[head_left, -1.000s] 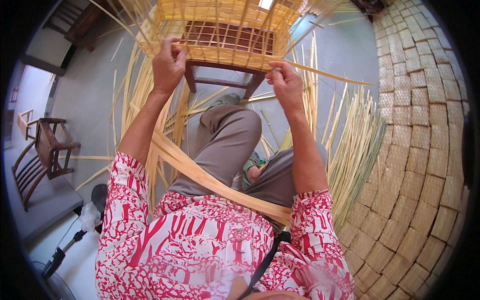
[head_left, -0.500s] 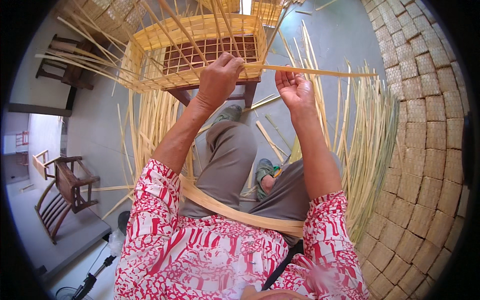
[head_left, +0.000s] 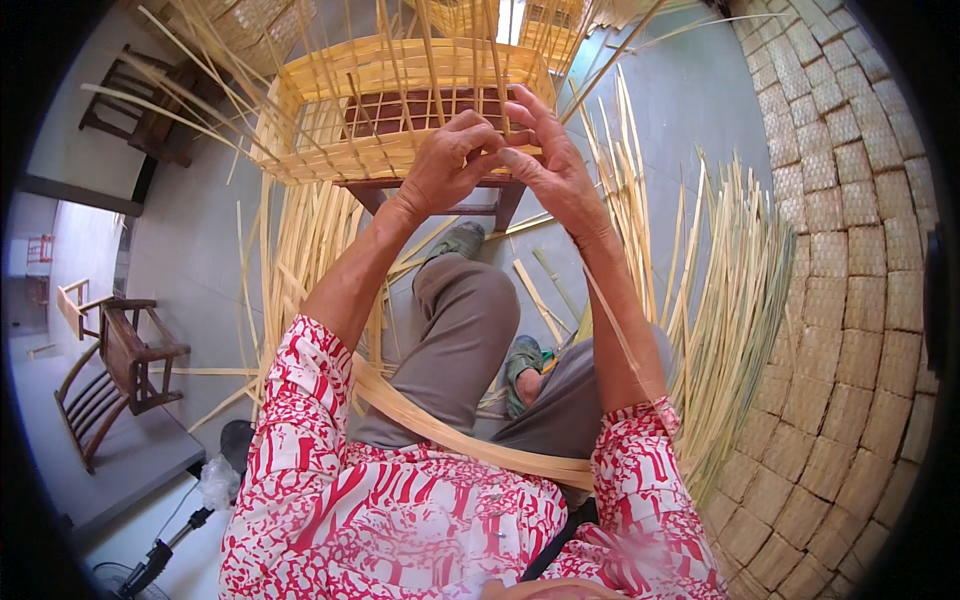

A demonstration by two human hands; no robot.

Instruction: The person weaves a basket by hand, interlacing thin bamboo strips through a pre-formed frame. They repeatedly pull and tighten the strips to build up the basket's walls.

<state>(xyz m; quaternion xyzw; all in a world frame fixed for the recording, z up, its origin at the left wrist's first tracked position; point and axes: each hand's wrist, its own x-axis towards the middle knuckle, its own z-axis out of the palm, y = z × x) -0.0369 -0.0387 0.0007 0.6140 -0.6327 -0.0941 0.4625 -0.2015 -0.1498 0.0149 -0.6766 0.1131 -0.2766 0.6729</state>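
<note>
A half-woven bamboo basket [head_left: 300, 162] stands in front of me, its long uprights rising from the wall. At its near rim my left hand [head_left: 448, 165] is closed, pinching a bamboo strip whose held part is hidden by the fingers. Touching it from the right is my right hand [head_left: 555, 170], its thumb against the left fingertips and its upper fingers reaching up beside an upright. The lower fingers are curled in on the strip. A thin loose length of bamboo strip [head_left: 612, 318] hangs from behind my right wrist along the forearm.
The basket rests on a dark wooden stool [head_left: 480, 200]. Long splints [head_left: 735, 270] lie in a bundle to the right, others [head_left: 310, 235] to the left. A broad bamboo band [head_left: 450, 430] crosses my lap. Woven blocks [head_left: 840, 300] line the right; wooden chairs [head_left: 135, 350] stand left.
My right hand has moved left and up from the outstretched strip to meet the left hand at the rim. The strip's free end has swung from pointing right to hanging toward me.
</note>
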